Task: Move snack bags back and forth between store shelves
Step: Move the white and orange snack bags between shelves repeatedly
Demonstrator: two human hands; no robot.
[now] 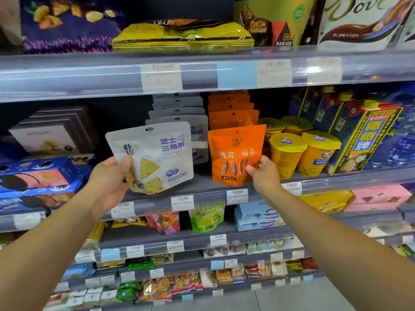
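Left hand [110,176]: grasps white cheese bag [155,158], lifted off the shelf's [202,182] front edge.
Right hand [265,173]: pinches orange plum-strip bag [235,153], standing at that edge.

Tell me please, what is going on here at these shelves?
A person is handling two snack bags at a store shelf. The left hand holds a white cheese bag, tilted, in front of its row. The right hand pinches the front orange bag by its right edge; that bag stands upright on the shelf, beside yellow cups.
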